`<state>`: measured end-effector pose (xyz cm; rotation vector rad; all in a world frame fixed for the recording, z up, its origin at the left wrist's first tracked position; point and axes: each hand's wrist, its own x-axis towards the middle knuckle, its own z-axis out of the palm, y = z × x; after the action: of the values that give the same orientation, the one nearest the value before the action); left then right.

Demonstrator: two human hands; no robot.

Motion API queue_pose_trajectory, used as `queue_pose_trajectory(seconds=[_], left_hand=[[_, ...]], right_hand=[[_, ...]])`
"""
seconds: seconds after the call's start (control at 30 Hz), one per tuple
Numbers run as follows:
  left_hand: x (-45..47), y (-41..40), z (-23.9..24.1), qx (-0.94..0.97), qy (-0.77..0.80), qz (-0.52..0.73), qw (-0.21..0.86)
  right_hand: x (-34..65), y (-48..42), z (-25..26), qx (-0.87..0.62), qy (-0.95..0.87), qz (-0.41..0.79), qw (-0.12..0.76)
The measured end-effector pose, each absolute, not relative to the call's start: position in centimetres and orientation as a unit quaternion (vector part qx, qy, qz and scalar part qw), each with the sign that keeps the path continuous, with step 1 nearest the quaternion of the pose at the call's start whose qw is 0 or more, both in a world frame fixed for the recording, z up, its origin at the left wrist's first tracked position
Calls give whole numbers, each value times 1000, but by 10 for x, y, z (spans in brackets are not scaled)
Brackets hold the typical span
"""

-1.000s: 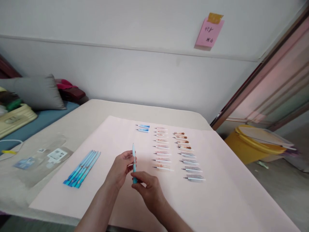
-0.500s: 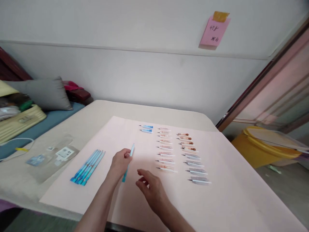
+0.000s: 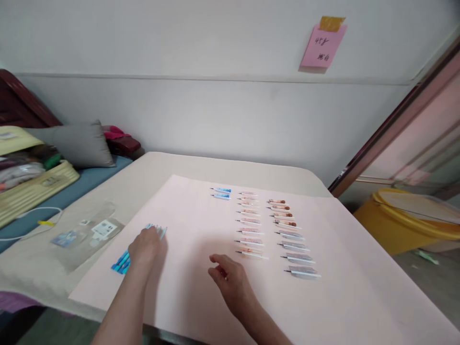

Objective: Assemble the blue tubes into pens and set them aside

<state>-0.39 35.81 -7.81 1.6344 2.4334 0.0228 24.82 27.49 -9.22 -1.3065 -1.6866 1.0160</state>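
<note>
My left hand is closed over a bundle of blue pens at the left of the pink sheet. A pale blue pen end sticks out past its fingers, which are mostly hidden under the hand. Fingers loosely curled and thumb apart, my right hand hovers empty near the middle of the sheet. Beyond it lies a column of slim white refills with dark tips, each beside a pinkish printed piece. Two similar sets with blue pieces rest farther back.
Another column at the right has brown-printed pieces and greyish ones. Clear plastic packaging lies left of the pink sheet. A grey cushion sits at the back left; a yellow bin stands right of the table.
My left hand has moved left from mid-sheet, where it held a blue pen, to the pen bundle. My right hand has barely moved. The view has shifted slightly.
</note>
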Motion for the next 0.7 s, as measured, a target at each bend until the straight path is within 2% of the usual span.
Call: queue_pose_trajectory(seconds=[0.2, 0.4, 0.7], left_hand=[[26, 361, -73, 593, 793, -66, 118], [74, 351, -86, 650, 747, -64, 124], [36, 354, -86, 606, 784, -68, 116]], right_hand=[[249, 274, -89, -522, -664, 387, 371], [247, 275, -94, -520, -672, 392, 353], [247, 277, -102, -518, -681, 396, 333]])
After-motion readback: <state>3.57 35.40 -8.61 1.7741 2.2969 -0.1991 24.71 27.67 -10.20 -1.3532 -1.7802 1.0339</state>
